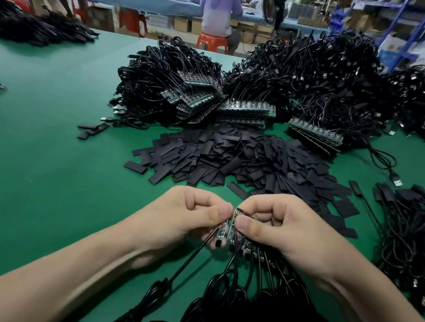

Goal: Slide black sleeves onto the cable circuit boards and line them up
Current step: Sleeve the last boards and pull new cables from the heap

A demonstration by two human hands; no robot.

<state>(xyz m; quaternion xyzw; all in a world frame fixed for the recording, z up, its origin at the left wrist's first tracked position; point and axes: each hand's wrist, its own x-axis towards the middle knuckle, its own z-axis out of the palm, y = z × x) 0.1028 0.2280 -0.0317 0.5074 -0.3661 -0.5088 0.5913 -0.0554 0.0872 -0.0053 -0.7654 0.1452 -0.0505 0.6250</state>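
1. Your left hand (189,218) has its fingers curled and pinches a single board (220,234) near its top. Its cable (190,260) hangs down toward 7 o'clock. If you pull too hard, the thin wires where the cable joins the board may snap.
2. Your right hand (285,234) is curled round a bunch of boards (234,228), spread out like a fan, just beside the single board. If that grip goes loose, the bunch can slip and the neat row gets messy.
3. The loops of cable (218,297) lie under your hands at 6 o'clock. They can tangle, and a tug on one may drag the others along.
4. The pile of black sleeves (245,159) sits on the green worktop (37,142) at 12 o'clock, near your hands. I see no sleeve in either hand. To pick one up you must free some fingers, so a board may drop.
5. The sleeves look flat. If a board goes in crooked, a corner may catch and the tiny parts may get knocked.
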